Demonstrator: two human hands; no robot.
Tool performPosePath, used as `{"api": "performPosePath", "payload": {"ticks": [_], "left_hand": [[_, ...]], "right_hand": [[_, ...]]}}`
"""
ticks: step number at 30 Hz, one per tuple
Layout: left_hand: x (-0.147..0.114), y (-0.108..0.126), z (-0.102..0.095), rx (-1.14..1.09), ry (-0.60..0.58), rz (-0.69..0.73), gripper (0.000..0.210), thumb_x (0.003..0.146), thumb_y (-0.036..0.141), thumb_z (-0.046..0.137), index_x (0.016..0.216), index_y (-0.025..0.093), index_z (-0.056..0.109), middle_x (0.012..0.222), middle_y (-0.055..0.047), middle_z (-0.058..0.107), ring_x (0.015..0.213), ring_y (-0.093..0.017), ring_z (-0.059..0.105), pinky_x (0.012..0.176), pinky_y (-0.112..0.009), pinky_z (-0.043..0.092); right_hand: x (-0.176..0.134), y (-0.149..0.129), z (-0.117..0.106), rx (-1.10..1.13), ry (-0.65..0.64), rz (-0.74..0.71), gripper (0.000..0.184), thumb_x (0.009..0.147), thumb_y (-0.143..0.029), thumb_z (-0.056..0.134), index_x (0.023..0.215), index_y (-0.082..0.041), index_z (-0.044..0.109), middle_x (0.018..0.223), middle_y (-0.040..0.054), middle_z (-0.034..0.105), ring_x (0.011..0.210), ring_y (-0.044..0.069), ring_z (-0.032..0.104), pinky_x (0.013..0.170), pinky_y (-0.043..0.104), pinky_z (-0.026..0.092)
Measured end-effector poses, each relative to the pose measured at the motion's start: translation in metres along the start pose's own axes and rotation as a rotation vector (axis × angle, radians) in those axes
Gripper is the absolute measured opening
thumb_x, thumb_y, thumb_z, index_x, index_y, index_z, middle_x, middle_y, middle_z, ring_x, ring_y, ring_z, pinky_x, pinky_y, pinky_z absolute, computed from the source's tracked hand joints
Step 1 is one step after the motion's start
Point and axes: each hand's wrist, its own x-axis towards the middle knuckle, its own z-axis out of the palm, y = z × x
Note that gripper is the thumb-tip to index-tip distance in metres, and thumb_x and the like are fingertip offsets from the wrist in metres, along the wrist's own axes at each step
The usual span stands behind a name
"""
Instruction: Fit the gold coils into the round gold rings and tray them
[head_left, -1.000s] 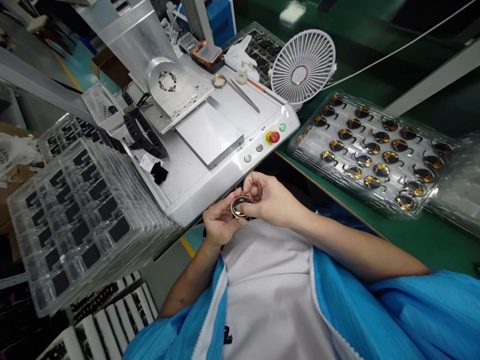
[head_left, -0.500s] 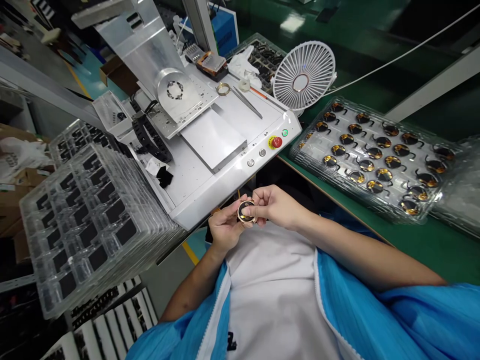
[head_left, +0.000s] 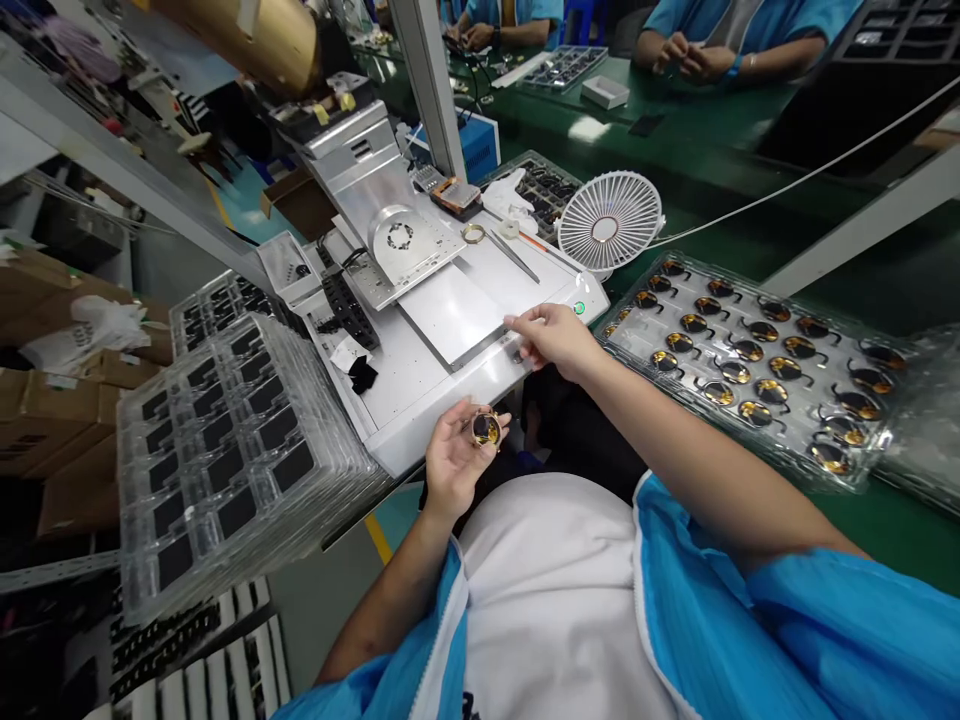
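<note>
My left hand holds a small round watch case with a gold-coloured rim and a dark and amber inside, gripped between thumb and fingers above my lap. Over the front edge of the white bench machine is my right hand, its thumb and forefinger pinched together and pointing left. Anything between those fingertips is too small to make out. Beside that hand a green-lit button shows, while the red button is hidden behind it. Tweezers and a brass-coloured ring lie on the machine's top.
A clear tray of round black-and-amber parts with short cables stands on the right. Stacked clear trays with black pieces rise at the left. A white fan stands behind the machine. Across the green table, co-workers' hands show.
My right hand has left the watch case and moved up and right to the machine's front edge. The left hand keeps the case, now more exposed. The view has tilted up, bringing co-workers into sight.
</note>
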Motion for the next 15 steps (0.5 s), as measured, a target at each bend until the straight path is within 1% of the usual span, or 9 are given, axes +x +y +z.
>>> {"api": "performPosePath", "payload": {"ticks": [2,4,6,9,12,14,15], "left_hand": [[0.000,0.005,-0.002,0.036,-0.020,0.011,0.070,0.082,0.027,0.087,0.145,0.036,0.057,0.122,-0.006,0.072,0.104,-0.025,0.079,0.089,-0.037,0.065],[0.000,0.008,-0.004,0.102,-0.012,0.043,0.082,0.078,0.025,0.090,0.150,0.034,0.052,0.118,-0.007,0.074,0.097,-0.021,0.079,0.085,-0.032,0.064],[-0.001,0.007,-0.005,0.174,0.010,0.077,0.089,0.074,0.024,0.093,0.152,0.030,0.051,0.117,-0.010,0.076,0.089,-0.017,0.077,0.080,-0.029,0.062],[0.000,0.005,-0.005,0.263,0.036,0.136,0.091,0.071,0.022,0.095,0.151,0.028,0.053,0.118,-0.011,0.078,0.083,-0.014,0.073,0.073,-0.025,0.059],[0.002,0.003,-0.003,0.336,0.027,0.198,0.091,0.070,0.020,0.095,0.151,0.028,0.053,0.119,-0.012,0.079,0.084,-0.015,0.074,0.072,-0.025,0.058],[0.003,0.004,-0.001,0.396,0.019,0.224,0.092,0.071,0.018,0.094,0.152,0.026,0.051,0.120,-0.013,0.079,0.086,-0.016,0.076,0.070,-0.024,0.058],[0.003,0.004,0.000,0.423,0.015,0.234,0.091,0.072,0.018,0.093,0.152,0.024,0.051,0.120,-0.014,0.079,0.088,-0.017,0.077,0.070,-0.024,0.059]], "right_hand": [[0.014,-0.007,0.000,-0.031,0.047,-0.004,0.044,0.081,-0.043,0.090,0.072,-0.022,0.052,0.044,-0.0026,0.057,0.031,0.009,0.043,0.031,0.020,0.035],[0.019,-0.009,0.000,-0.048,0.062,-0.021,0.043,0.083,-0.037,0.088,0.067,-0.021,0.050,0.043,-0.0033,0.055,0.030,0.007,0.040,0.032,0.020,0.033],[0.017,-0.007,0.000,-0.043,0.070,-0.051,0.042,0.085,-0.033,0.086,0.065,-0.021,0.051,0.043,-0.0040,0.053,0.031,0.006,0.039,0.033,0.019,0.033],[0.015,-0.002,-0.001,-0.045,0.106,-0.097,0.038,0.086,-0.031,0.084,0.068,-0.020,0.053,0.044,-0.0041,0.054,0.032,0.007,0.040,0.034,0.020,0.034],[0.018,-0.001,-0.002,-0.083,0.139,-0.062,0.034,0.087,-0.030,0.084,0.071,-0.020,0.055,0.044,-0.0033,0.055,0.032,0.008,0.041,0.033,0.021,0.033],[0.022,-0.001,-0.002,-0.090,0.116,-0.050,0.034,0.088,-0.027,0.081,0.069,-0.020,0.055,0.045,-0.0029,0.055,0.033,0.008,0.040,0.034,0.022,0.032],[0.023,-0.001,-0.002,-0.083,0.098,-0.068,0.035,0.088,-0.027,0.081,0.068,-0.020,0.054,0.045,-0.0029,0.054,0.033,0.008,0.039,0.034,0.021,0.033]]}}
